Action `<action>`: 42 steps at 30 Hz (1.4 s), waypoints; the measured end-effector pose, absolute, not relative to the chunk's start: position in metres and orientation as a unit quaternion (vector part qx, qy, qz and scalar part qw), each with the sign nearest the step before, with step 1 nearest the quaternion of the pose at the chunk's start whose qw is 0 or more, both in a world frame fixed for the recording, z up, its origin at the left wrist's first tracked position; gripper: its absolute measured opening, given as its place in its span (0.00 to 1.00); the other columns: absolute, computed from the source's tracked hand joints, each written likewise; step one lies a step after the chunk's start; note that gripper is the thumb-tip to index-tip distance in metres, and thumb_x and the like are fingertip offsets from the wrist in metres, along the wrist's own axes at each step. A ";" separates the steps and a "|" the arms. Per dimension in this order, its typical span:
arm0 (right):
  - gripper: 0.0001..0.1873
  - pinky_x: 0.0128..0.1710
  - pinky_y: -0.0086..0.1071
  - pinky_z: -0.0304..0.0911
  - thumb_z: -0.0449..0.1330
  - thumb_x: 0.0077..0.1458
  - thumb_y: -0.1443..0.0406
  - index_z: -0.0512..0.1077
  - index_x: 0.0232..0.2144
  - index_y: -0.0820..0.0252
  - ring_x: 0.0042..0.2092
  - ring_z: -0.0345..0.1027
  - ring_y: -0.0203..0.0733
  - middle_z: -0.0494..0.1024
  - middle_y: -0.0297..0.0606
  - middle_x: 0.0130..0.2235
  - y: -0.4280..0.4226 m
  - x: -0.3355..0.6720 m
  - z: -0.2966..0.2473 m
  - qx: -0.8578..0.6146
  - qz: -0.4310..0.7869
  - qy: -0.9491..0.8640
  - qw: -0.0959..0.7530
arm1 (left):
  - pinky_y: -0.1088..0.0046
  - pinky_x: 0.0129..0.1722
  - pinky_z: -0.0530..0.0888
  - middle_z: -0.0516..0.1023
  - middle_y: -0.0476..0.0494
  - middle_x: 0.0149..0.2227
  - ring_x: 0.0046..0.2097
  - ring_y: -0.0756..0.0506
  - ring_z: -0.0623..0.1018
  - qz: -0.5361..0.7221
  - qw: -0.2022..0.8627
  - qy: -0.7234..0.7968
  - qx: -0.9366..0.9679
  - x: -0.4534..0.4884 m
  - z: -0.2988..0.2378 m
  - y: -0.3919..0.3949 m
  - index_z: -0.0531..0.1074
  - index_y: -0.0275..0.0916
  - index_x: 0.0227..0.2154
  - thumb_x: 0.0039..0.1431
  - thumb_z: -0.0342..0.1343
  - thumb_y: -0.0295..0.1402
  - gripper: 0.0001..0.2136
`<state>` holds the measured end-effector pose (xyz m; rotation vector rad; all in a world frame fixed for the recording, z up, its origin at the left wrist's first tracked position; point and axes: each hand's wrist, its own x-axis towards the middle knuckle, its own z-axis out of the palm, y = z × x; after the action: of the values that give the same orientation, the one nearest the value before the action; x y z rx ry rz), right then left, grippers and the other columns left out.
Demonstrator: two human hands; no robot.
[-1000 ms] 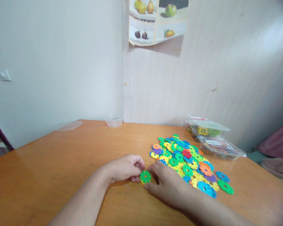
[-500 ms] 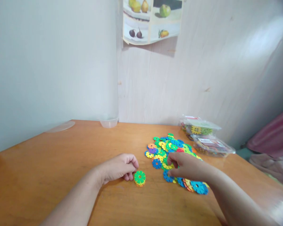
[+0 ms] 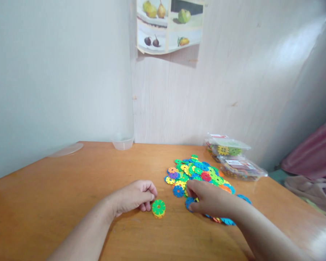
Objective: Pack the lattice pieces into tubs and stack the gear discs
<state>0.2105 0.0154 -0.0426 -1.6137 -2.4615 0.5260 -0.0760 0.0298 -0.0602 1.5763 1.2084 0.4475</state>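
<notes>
My left hand [image 3: 137,195] rests on the table with its fingers curled in and nothing visible in them. Just right of its fingertips lies a small stack of slotted plastic discs [image 3: 158,207], green on top with yellow and orange edges below. My right hand [image 3: 206,197] is over the near side of a heap of slotted discs [image 3: 197,170] in blue, green, yellow, red, orange and purple. Its thumb and index finger are apart, with a blue disc [image 3: 189,203] at the thumb tip. The other fingers and some discs are hidden under the hand.
Clear plastic boxes [image 3: 241,168] of colourful pieces stand at the back right of the wooden table [image 3: 70,195]. A clear tub [image 3: 123,144] and a flat translucent lid [image 3: 66,149] lie along the back left. Fruit pictures [image 3: 170,27] hang on the wall; pink fabric [image 3: 312,152] is at right.
The view has shifted slightly. My right hand has moved a little left and nearer over the heap, uncovering a red disc. My left hand stays beside the stack.
</notes>
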 end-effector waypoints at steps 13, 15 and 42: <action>0.16 0.25 0.28 0.62 0.64 0.49 0.56 0.66 0.33 0.60 0.22 0.67 0.33 0.76 0.31 0.23 0.007 0.142 -0.067 -0.436 0.612 -0.582 0.311 | 0.76 0.28 0.70 0.77 0.48 0.28 0.29 0.50 0.77 0.194 0.537 0.488 0.661 -0.075 -0.063 0.030 0.71 0.36 0.36 0.49 0.53 0.30 0.10; 0.16 0.23 0.26 0.61 0.65 0.48 0.56 0.67 0.33 0.60 0.21 0.66 0.32 0.76 0.31 0.23 0.008 0.135 -0.072 -0.443 0.614 -0.571 0.318 | 0.76 0.28 0.70 0.77 0.48 0.28 0.29 0.50 0.76 0.193 0.535 0.489 0.661 -0.075 -0.063 0.030 0.71 0.36 0.36 0.49 0.53 0.30 0.10; 0.13 0.34 0.32 0.53 0.58 0.53 0.56 0.73 0.39 0.54 0.40 0.71 0.44 0.76 0.38 0.40 0.031 0.174 -0.066 -0.589 0.026 -0.799 0.121 | 0.77 0.28 0.68 0.75 0.49 0.26 0.28 0.51 0.75 0.185 0.533 0.487 0.667 -0.078 -0.065 0.031 0.71 0.35 0.37 0.49 0.53 0.31 0.11</action>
<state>0.1740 0.0305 -0.0661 -1.7190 -2.3323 0.0763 -0.0778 0.0311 -0.0647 1.5901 1.1619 0.4413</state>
